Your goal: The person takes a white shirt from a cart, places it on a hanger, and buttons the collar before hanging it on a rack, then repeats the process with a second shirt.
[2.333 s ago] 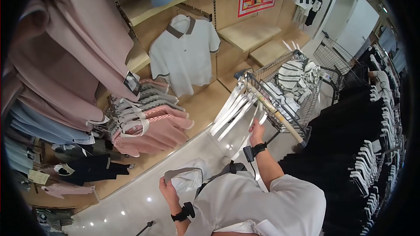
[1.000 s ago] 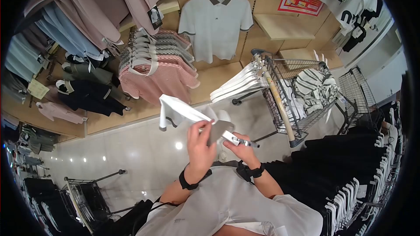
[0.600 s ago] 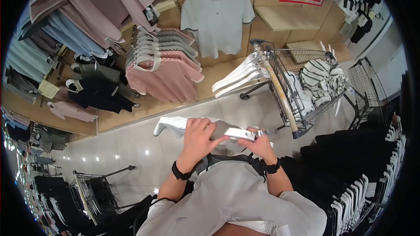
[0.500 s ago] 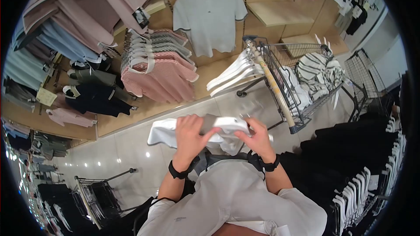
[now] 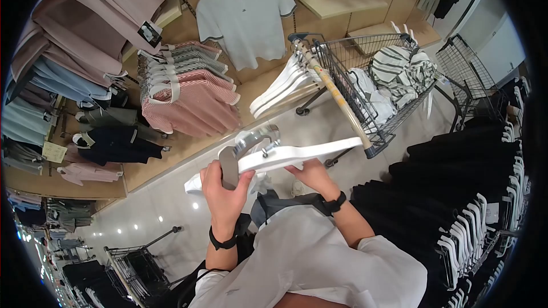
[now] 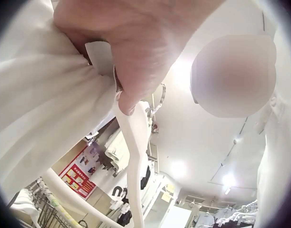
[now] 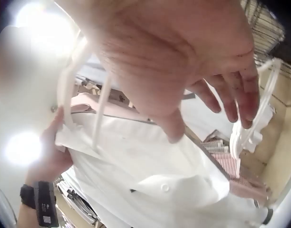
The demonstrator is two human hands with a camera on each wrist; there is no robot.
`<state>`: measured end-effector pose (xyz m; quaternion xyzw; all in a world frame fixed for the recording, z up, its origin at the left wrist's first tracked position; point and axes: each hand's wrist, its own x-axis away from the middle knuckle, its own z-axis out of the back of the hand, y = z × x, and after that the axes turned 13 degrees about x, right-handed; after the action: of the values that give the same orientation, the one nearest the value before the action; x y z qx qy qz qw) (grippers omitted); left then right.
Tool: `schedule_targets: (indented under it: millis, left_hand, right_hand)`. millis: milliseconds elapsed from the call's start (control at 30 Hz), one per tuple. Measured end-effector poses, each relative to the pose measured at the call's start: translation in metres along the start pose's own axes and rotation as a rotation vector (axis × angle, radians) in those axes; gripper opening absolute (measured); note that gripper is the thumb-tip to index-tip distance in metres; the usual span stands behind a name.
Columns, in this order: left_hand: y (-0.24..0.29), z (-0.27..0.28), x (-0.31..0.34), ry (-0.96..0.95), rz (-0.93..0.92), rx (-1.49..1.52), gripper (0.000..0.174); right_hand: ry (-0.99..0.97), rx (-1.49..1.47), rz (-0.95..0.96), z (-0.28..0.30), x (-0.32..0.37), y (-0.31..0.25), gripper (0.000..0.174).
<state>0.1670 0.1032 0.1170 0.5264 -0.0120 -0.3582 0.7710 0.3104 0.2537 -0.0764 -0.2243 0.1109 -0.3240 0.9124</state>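
In the head view my left hand (image 5: pixel 224 194) pinches the grey-brown collar (image 5: pixel 229 168) of a white polo shirt together with a white hanger (image 5: pixel 297 155). The hanger reaches out to the right, its metal hook turned away from me. Close below the hanger is my right hand (image 5: pixel 315 179). In the right wrist view the right hand (image 7: pixel 174 71) has its fingers extended and its thumb apart, over the white shirt (image 7: pixel 150 175) with a button showing. The left wrist view shows the left thumb (image 6: pixel 129 102) against the hanger (image 6: pixel 135 161); the shirt hangs beside it.
A wire cart (image 5: pixel 371 80) with striped clothes in it stands ahead to the right, white hangers (image 5: pixel 285 85) hung by its handle. Pink striped shirts (image 5: pixel 191 102) and a white display polo (image 5: pixel 246 17) hang on the wall rack. Black garments (image 5: pixel 456 159) line the right side.
The right hand, first at the cart's hangers, brought a hanger to the shirt collar and held it with the left hand. Now its fingers are off the hanger, which has swung out to the right.
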Motion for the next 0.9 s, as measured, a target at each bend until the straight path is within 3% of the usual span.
schedule_targets:
  millis: [67,167,200,233,300,333,367,467,533,567,633,700,733,800,833,900]
  left_hand:
    - [0.003,0.005,0.007,-0.05,-0.025,0.021,0.046]
    - [0.001,0.013,0.017,-0.008,-0.066,0.078,0.05]
    - [-0.001,0.016,0.018,-0.023,-0.06,0.118,0.053]
    - [-0.003,0.019,0.018,-0.022,-0.059,0.113,0.053]
    - [-0.005,0.022,0.017,0.035,0.133,0.299,0.049]
    - [0.002,0.021,0.013,0.056,0.155,0.346,0.044]
    - [0.003,0.022,0.012,0.051,0.152,0.349,0.044]
    - [-0.003,0.025,0.006,0.086,0.194,0.435,0.039]
    - [-0.023,0.033,-0.004,0.119,0.19,0.384,0.037]
    - [-0.027,0.034,-0.008,0.154,0.195,0.331,0.036]
    - [-0.029,0.03,-0.013,0.216,0.166,0.438,0.038]
    - [-0.045,0.036,-0.017,0.203,0.077,0.175,0.037]
    - [-0.053,0.037,-0.018,0.199,0.067,0.184,0.037]
    - [-0.068,0.042,-0.01,0.094,0.229,0.226,0.036]
    - [-0.072,0.042,-0.009,0.091,0.226,0.232,0.036]
    - [-0.078,0.043,-0.005,0.078,0.142,0.187,0.034]
  right_hand:
    - [-0.001,-0.396,0.016,-0.023,-0.009,-0.001,0.057]
    - [-0.007,-0.445,0.1,-0.014,-0.016,-0.002,0.061]
    - [-0.107,-0.466,0.01,-0.009,-0.02,-0.006,0.05]
    - [-0.109,-0.47,0.012,0.0,-0.024,-0.008,0.05]
    - [-0.153,-0.493,0.038,0.011,-0.027,0.0,0.035]
    - [-0.008,-0.524,0.153,-0.002,-0.027,0.013,0.025]
    - [0.08,-0.628,0.152,-0.005,-0.028,0.014,0.02]
    - [0.084,-0.385,0.01,0.005,-0.028,0.015,0.014]
    - [0.415,-0.378,-0.074,0.006,-0.032,0.025,0.012]
    - [0.278,-0.323,-0.195,0.027,-0.029,0.024,0.015]
    - [0.322,-0.474,-0.387,0.067,-0.033,0.01,0.018]
    - [0.277,-0.541,-0.395,0.103,-0.031,-0.001,0.019]
    - [0.276,-0.534,-0.381,0.109,-0.034,0.0,0.018]
    - [0.346,-0.565,-0.379,0.112,-0.038,0.001,0.02]
    - [0.352,-0.56,-0.38,0.114,-0.042,0.004,0.02]
    - [0.346,-0.827,-0.503,0.117,-0.046,0.007,0.021]
